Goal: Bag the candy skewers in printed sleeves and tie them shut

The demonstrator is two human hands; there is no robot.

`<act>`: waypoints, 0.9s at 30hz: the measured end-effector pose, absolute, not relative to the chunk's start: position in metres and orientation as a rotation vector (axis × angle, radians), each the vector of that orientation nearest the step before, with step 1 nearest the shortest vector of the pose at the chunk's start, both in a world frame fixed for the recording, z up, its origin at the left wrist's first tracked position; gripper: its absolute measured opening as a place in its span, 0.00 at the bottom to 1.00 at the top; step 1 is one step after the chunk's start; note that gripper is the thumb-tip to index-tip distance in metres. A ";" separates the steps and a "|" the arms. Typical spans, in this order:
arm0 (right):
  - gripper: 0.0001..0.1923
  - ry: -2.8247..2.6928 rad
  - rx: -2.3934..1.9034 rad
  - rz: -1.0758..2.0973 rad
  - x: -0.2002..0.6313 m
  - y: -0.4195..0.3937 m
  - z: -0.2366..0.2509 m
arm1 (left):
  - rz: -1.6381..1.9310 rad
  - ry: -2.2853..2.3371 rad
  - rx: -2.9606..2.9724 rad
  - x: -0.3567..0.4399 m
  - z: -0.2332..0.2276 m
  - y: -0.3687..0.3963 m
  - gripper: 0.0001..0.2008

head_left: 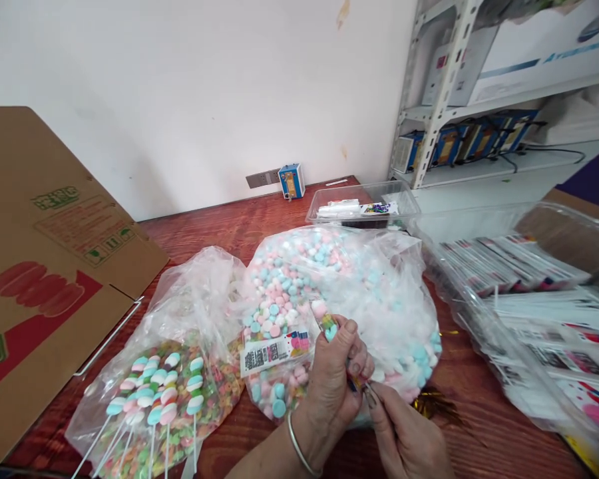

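Observation:
My left hand (pixel 334 372), with a bangle at the wrist, is closed around a marshmallow skewer. A pink marshmallow (pixel 319 309) and some green and blue pieces show above the fist, seemingly in a clear wrapper. Just below the fist, the thumb and finger of my right hand (pixel 404 426) pinch something thin at the skewer's lower end; what it is stays hidden. Behind both hands lies a big clear bag of pastel marshmallows (pixel 289 273). A printed label packet (pixel 274 354) rests on that bag, left of my left hand.
Several marshmallow skewers (pixel 154 392) lie on a bag of colourful ring candies (pixel 219 379). A cardboard box (pixel 54 266) stands at left. Clear bins (pixel 459 319) of printed packets are at right, with gold twist ties (pixel 436 406) nearby. A small blue device (pixel 292 181) sits by the wall.

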State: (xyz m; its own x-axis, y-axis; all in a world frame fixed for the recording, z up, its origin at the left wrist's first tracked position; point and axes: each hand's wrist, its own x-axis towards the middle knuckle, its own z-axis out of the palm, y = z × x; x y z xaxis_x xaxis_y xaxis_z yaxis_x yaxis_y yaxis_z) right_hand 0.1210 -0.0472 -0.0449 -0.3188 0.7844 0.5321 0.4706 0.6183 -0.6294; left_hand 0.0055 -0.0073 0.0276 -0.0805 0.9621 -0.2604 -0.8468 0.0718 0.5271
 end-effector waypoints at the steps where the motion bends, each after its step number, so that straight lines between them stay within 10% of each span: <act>1: 0.11 -1.986 -0.990 0.416 0.121 -0.046 -0.044 | 1.524 0.682 0.237 0.008 0.027 -0.008 0.17; 8: 0.10 -1.952 -0.953 0.137 0.113 -0.038 -0.034 | 1.611 0.741 0.353 0.014 0.023 -0.009 0.13; 17: 0.19 -1.435 -1.024 1.559 0.111 -0.043 -0.027 | 1.536 0.533 0.459 -0.009 0.024 -0.003 0.17; 27: 0.16 -1.644 -1.087 1.331 0.117 -0.054 -0.042 | 1.811 0.636 0.252 -0.024 0.045 0.025 0.10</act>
